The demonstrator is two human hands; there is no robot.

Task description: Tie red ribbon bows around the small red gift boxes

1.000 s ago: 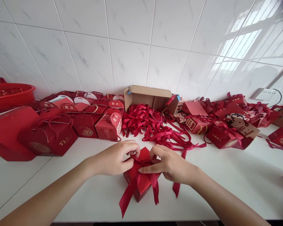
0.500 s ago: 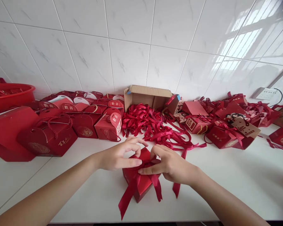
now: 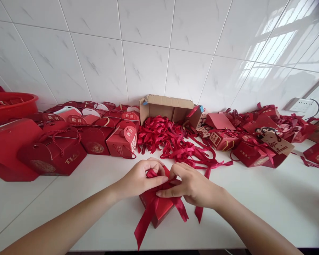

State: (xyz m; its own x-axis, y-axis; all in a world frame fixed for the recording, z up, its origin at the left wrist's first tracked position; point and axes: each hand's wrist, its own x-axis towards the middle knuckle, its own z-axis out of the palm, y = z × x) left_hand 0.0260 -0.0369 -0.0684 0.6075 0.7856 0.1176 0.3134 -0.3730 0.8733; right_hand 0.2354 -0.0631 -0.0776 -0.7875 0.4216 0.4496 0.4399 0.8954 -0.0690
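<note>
A red gift box (image 3: 162, 211) rests at an angle on the white table, close in front of me. Dark red satin ribbon (image 3: 146, 223) lies over its top, with loose tails hanging down the near side. My left hand (image 3: 145, 179) is closed round ribbon at the top left of the box, thumb and fingers curled together. On the other side, my right hand (image 3: 192, 186) pinches ribbon between its curled fingers, its forefinger laid across the ribbon's middle. Both hands partly cover the box top, so how the ribbon runs beneath the fingers is hidden.
A heap of red ribbons (image 3: 172, 138) spills from an open cardboard box (image 3: 170, 102) by the tiled wall. Several red handled boxes (image 3: 53, 152) crowd the left, beside a red basin (image 3: 13, 109). Ribboned boxes (image 3: 252, 152) stand at the right, near a power strip (image 3: 299, 105).
My left hand has moved slightly right, and its fingers have closed on the ribbon, where they were more spread before. My right hand has hardly moved. One ribbon tail has swung right.
</note>
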